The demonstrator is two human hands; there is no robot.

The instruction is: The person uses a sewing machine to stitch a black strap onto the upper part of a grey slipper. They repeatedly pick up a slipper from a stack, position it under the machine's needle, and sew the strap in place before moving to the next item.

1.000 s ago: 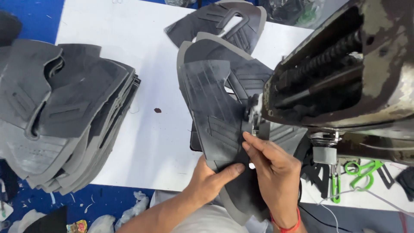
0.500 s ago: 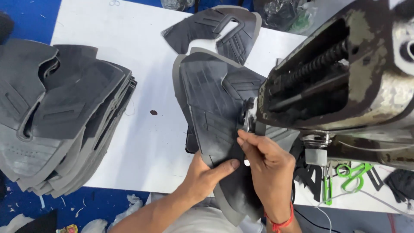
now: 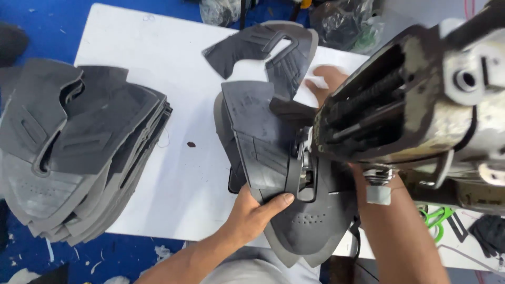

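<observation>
My left hand (image 3: 256, 209) grips the near edge of a dark grey shoe-upper piece (image 3: 263, 142) that lies under the needle area of a sewing machine (image 3: 415, 105). The thumb presses on top of the piece, over a perforated toe part (image 3: 310, 226). My right forearm (image 3: 400, 236) passes under the machine head. Its fingers (image 3: 327, 80) show beyond the machine, stretched flat on the white table beside another cut upper piece (image 3: 268, 47). The palm is hidden by the machine.
A thick stack of grey upper pieces (image 3: 73, 152) fills the left of the white table (image 3: 152, 63). Green-handled scissors (image 3: 436, 218) lie at the right under the machine. Plastic bags (image 3: 336, 16) sit at the far edge. Blue floor surrounds the table.
My right hand left the near edge of the piece and reached under the machine head to its far side. The left hand shifted its grip and the piece turned under the needle.
</observation>
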